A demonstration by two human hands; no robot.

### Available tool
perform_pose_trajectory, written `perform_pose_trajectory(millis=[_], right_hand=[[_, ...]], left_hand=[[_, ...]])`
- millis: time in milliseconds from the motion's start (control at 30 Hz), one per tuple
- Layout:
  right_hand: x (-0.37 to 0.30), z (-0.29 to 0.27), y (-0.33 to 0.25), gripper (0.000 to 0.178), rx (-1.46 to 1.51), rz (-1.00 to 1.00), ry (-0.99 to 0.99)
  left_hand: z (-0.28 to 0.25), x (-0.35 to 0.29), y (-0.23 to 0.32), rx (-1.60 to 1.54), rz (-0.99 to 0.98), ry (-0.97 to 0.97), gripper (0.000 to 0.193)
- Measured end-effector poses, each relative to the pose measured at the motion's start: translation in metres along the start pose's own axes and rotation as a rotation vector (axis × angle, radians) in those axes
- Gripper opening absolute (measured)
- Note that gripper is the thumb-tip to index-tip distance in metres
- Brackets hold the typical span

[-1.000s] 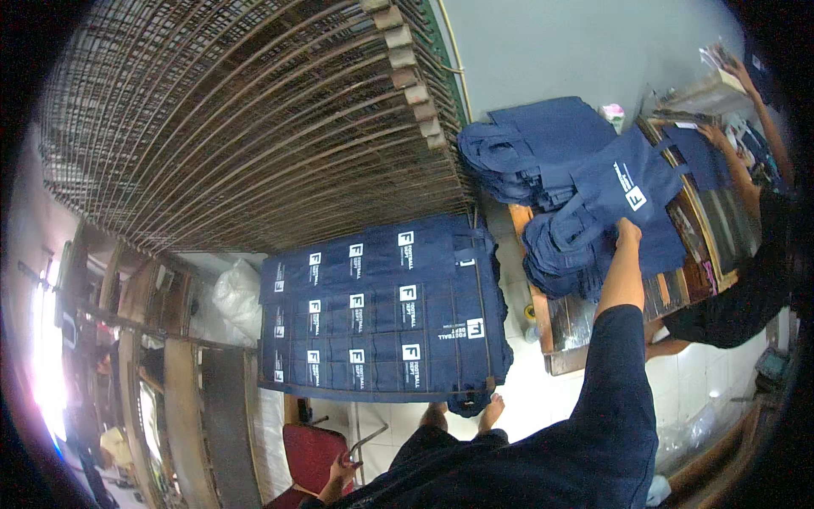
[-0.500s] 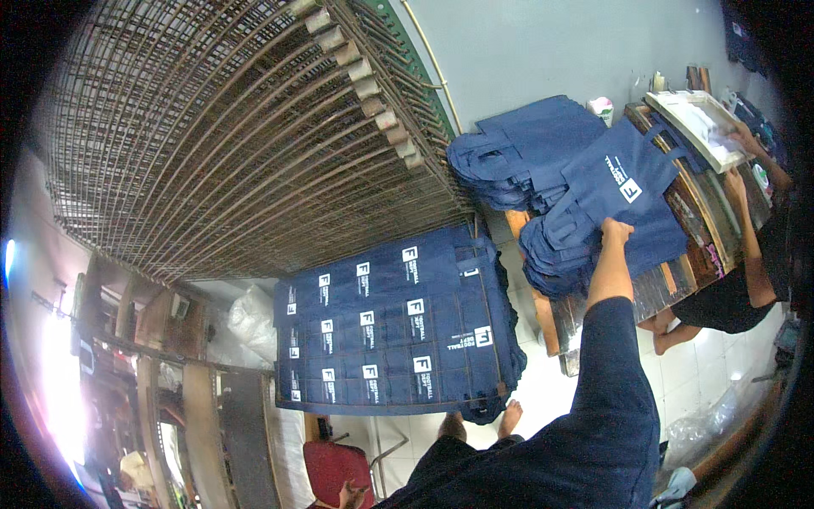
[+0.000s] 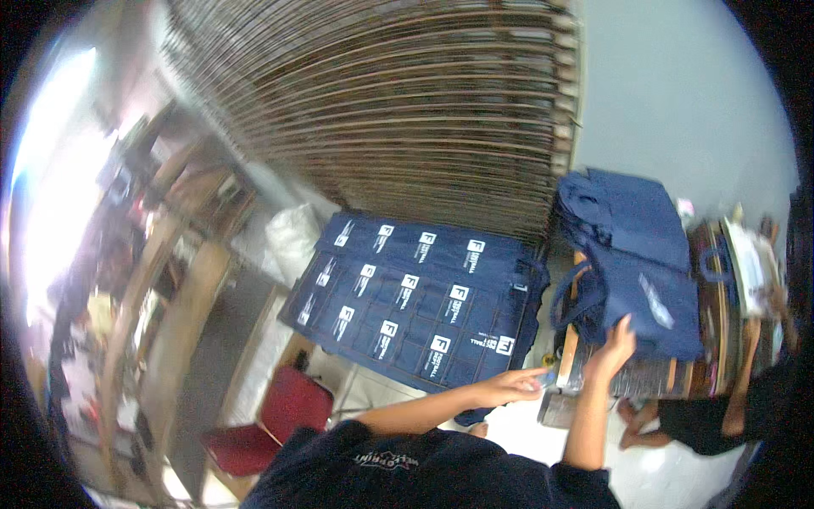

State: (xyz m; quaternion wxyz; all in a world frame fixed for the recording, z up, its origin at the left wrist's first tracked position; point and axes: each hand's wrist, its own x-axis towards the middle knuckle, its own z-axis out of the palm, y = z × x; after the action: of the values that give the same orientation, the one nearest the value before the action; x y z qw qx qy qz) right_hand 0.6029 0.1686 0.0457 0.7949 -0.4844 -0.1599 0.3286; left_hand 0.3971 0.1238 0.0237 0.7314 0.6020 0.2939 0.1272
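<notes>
My right hand (image 3: 614, 349) is closed on the near edge of a navy fabric bag (image 3: 646, 297) with a white print, which is raised and tilted over a wooden bench. Its handle loops hang to the left. My left hand (image 3: 512, 387) reaches toward it with the index finger stretched out, apart from the bag; it looks free, though blurred. Behind the held bag lies a stack of navy bags (image 3: 640, 199). To the left, several printed navy bags (image 3: 407, 293) lie in rows on a low rack shelf.
A tall rack of wire shelves (image 3: 407, 110) rises above the printed bags. At the right a co-worker's arm (image 3: 739, 373) reaches to a white-framed screen (image 3: 746, 267). A red chair (image 3: 292, 403) stands at lower left, and a white plastic bundle (image 3: 292, 237) sits beside the rack.
My view has swung, so the rack appears further right. My left hand has come up from low down toward the bench. The bag in my right hand has been lifted and tilted.
</notes>
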Motion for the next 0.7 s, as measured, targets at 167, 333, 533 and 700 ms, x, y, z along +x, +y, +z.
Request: perform_pose_trajectory(millis=[167,333,533,700], right_hand=[[-0.11,0.0,0.056,0.027,-0.424,-0.354,-0.209],[-0.171,-0.018,0.074,0.024,-0.678,-0.534,-0.684],[-0.191,-0.108,0.19,0.059,0.204,1.378,-0.665],[-0.168,-0.103,0.17,0.056,0.55,1.429,-0.431]], left_hand=[[0.004,0.011,0.057,-0.284,-0.002,0.395,0.064],[-0.02,-0.011,0.017,-0.251,0.219,0.613,0.035],[-0.053,-0.112,0.021,-0.342,0.108,0.805,0.053],[-0.085,-0.183,-0.01,-0.467,0.004,0.961,0.048]])
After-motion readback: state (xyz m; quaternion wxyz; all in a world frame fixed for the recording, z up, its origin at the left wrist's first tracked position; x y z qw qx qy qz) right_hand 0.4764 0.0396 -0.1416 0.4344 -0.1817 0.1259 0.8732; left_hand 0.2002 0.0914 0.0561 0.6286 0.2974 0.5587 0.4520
